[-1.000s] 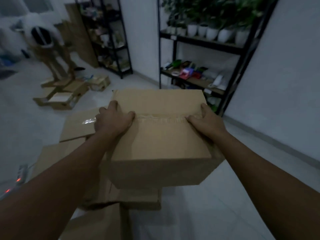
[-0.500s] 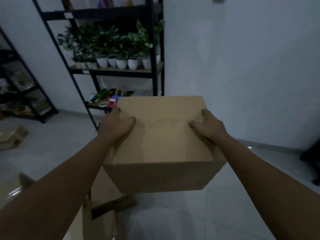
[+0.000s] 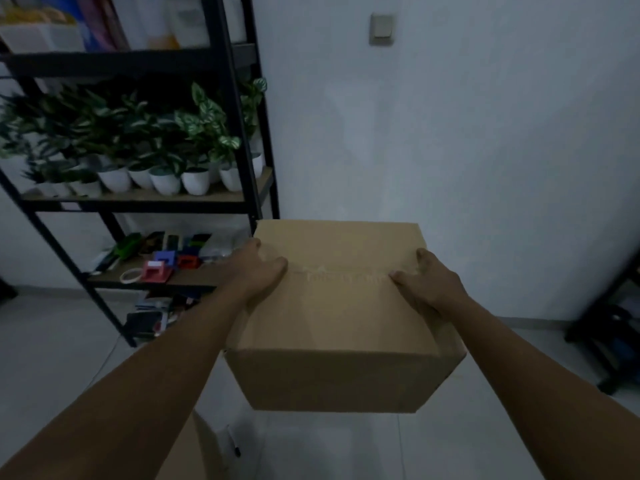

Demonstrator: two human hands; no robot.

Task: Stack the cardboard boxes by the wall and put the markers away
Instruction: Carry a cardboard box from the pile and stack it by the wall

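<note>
The cardboard box [image 3: 339,306] is held above the floor [image 3: 346,448] in front of the wall [image 3: 450,150], between the left hand [image 3: 258,275] on its left side and the right hand [image 3: 429,284] on its right side. To the left of the box stands the shelf rack [image 3: 239,116], against the wall. The potted plants [image 3: 166,157] sit in a row on its middle shelf; the tape dispensers [image 3: 162,266] lie on the shelf below. A wall switch [image 3: 381,28] sits high on the wall, above the box. Another piece of cardboard [image 3: 194,448] lies below the box, at the lower left.

A black shelf [image 3: 239,133] stands by the wall. White plant pots [image 3: 166,181] sit on it. Below them lie red and blue things [image 3: 162,263].
</note>
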